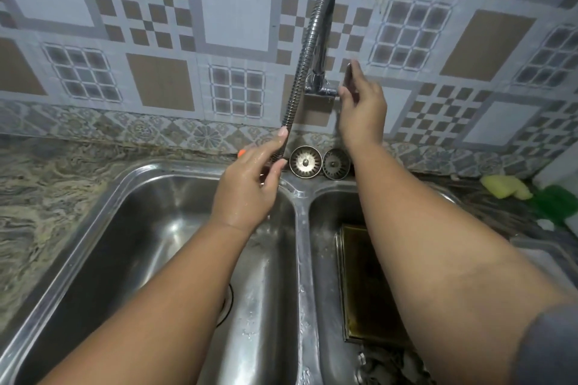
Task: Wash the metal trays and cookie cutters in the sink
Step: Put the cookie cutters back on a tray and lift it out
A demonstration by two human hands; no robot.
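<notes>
Two steel basins side by side in this sink (301,228), set into a marbled countertop (47,191). The left basin (140,228) is bare and wet, with droplets shining near the divider. Over its far corner is the left hand (250,184), wet, with fingers curled round the lower end of the flexible faucet hose (308,40) and the thumb pressed up along it. The ribbed hose arches high against the patterned tiled wall (156,25). Just beside that hand, two round sink strainers (305,161) lean at the back rim, touching each other. The right hand (362,109) is up at the wall fitting, pinching the faucet lever (349,72) between thumb and fingers, and the lever stands upright. Below that forearm, a metal tray (369,284) lies flat in the right basin, dark inside and partly hidden by the arm. Something dark sits in front of it, too murky to call. Far right on the counter, a yellow sponge (505,186) lies beside a green scourer (553,203).
</notes>
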